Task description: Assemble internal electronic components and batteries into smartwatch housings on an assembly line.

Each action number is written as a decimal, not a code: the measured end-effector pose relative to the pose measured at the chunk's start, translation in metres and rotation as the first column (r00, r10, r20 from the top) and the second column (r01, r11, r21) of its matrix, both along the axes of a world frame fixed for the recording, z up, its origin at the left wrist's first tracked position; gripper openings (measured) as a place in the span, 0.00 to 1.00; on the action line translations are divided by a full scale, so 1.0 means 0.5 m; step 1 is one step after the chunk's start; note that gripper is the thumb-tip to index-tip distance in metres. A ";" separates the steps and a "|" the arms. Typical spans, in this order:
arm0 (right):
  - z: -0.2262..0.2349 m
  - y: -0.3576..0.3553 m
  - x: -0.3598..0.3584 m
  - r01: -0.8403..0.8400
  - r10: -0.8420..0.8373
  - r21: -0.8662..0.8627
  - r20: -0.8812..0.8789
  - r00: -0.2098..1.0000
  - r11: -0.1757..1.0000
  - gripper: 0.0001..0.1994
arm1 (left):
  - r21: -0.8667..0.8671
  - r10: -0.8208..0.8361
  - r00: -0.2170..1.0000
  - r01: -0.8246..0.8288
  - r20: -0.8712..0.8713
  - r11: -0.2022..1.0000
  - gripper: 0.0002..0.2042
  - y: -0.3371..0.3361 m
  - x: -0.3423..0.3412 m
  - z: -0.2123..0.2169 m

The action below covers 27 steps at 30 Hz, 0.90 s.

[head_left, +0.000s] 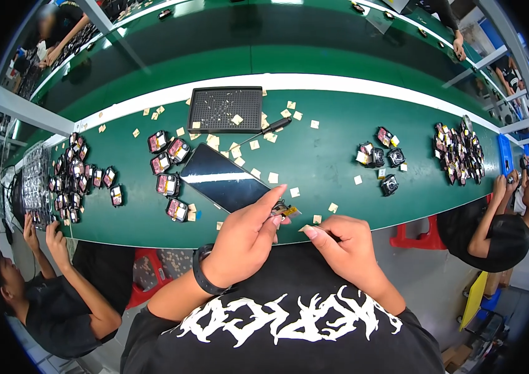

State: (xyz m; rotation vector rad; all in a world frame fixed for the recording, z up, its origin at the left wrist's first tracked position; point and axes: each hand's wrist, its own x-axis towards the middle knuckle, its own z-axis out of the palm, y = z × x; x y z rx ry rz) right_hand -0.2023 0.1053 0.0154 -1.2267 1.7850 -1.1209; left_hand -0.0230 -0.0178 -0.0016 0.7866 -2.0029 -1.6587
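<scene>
Near the table's front edge, my left hand (pixel 246 240) is closed around a small electronic part (pixel 288 212) with a yellow tab and metallic bits. Part of it is hidden by my fingers. To its right my right hand (pixel 347 244) is closed in a pinch, thumb against curled fingers. Something pale shows at the thumb tip, too small to make out. Just beyond my left hand lies a dark-screened smartphone (pixel 224 177), slanted on the green table. Small cream squares (pixel 273 178) are scattered around it.
A black perforated tray (pixel 226 129) and a black-handled screwdriver (pixel 277 124) lie beyond the phone. Small black modules stand in groups left (pixel 177 149) and right (pixel 389 184), with a dense pile (pixel 459 153) farther right. Co-workers sit on both sides; a conveyor (pixel 252 56) runs behind.
</scene>
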 end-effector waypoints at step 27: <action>0.006 -0.019 0.035 -0.040 0.044 0.038 -0.107 0.993 0.998 0.09 | -0.027 -0.070 0.996 0.071 0.055 0.997 0.18 -0.016 0.012 0.024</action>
